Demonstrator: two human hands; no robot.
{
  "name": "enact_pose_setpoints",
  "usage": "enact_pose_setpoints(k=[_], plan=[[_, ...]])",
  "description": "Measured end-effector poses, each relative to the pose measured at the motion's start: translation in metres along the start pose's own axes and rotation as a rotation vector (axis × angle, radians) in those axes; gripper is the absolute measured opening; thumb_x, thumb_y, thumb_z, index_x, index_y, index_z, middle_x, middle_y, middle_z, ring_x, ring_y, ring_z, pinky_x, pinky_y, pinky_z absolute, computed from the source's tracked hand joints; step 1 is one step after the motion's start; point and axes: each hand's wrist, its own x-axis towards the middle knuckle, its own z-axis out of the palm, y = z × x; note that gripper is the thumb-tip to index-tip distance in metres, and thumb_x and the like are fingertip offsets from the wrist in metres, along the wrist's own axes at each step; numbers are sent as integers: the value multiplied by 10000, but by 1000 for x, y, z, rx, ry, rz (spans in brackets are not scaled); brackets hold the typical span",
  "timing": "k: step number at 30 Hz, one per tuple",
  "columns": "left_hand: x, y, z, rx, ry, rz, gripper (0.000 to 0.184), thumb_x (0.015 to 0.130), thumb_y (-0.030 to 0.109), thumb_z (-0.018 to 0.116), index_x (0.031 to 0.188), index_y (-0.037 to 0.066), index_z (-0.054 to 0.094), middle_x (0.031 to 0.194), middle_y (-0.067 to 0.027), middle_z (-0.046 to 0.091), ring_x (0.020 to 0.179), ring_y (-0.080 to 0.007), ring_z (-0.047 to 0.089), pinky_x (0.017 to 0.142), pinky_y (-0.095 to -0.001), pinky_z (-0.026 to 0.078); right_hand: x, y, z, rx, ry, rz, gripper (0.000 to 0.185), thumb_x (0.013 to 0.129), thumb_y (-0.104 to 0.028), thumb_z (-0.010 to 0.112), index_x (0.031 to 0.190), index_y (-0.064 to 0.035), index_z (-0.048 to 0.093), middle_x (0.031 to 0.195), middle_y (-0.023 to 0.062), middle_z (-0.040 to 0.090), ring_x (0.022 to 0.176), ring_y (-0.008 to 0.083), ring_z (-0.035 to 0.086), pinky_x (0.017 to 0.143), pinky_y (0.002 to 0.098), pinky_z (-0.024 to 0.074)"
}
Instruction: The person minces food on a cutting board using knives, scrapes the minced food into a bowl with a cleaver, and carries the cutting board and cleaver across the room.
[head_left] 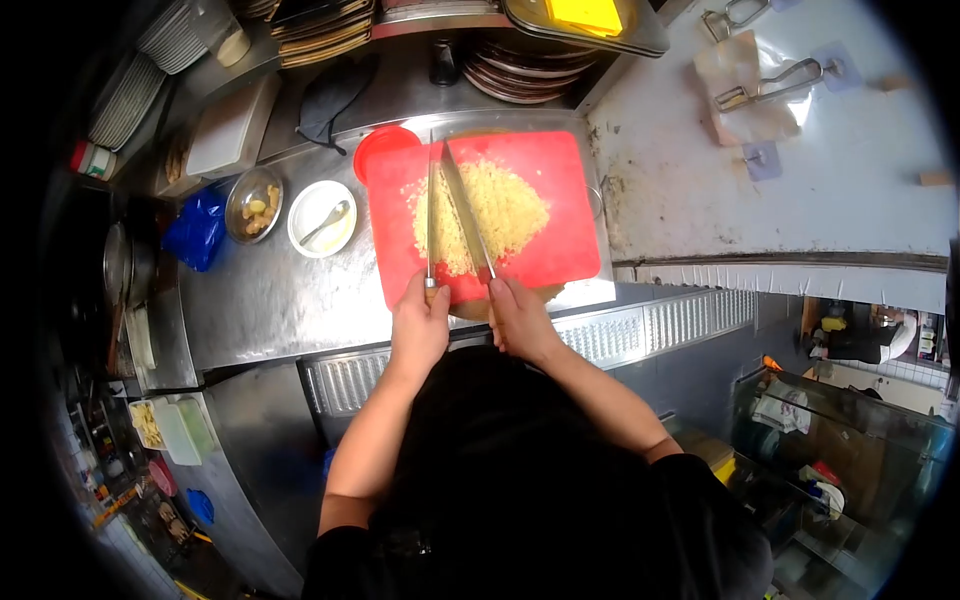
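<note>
My left hand is closed round the handle of a knife, whose narrow blade points away from me. Another knife with a broader blade is in my right hand, its tip slanting left toward the first one. Both blades lie over finely chopped pale yellow food, heaped on a red cutting board. Beneath the board, part of a round brown board shows at the near edge. A red round lid sits partly behind the board's far left corner.
Left of the board are a white bowl with a spoon, a metal bowl of ginger-like pieces and a blue bag. Stacked plates fill the shelf behind. A white wall panel with hanging peelers bounds the right.
</note>
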Motion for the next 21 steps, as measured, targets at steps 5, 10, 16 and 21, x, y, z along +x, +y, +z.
enact_pose_setpoints(k=[5,10,16,21], plan=[[0,-19,11,49,27,109,386,1056,115,614,1412,-26,571,651,-63,613,495,-134,579,459,-319,461,0,8,-8,-1,43,15,408,1153,-380,436,1007,-15,545,659,68,557,463,171,564,432,314,462],[-2,-1,11,68,18,100,406,1003,119,667,1347,-85,597,921,-301,711,840,-441,720,765,-460,561,-6,4,-16,36,45,-73,417,1153,-378,432,957,-22,524,660,71,560,448,173,552,418,316,449],[-2,16,11,82,-43,48,432,1007,140,669,1355,-102,587,933,-313,710,852,-440,723,773,-450,562,-16,-5,-19,48,51,6,399,1159,-378,392,1065,-32,567,676,42,551,498,134,545,460,291,466],[1,6,12,61,-52,-4,433,1004,143,679,1355,-95,594,915,-306,710,837,-422,727,760,-441,560,-9,-1,-19,68,76,30,406,1149,-362,448,948,-18,529,647,75,561,449,171,546,434,317,455]])
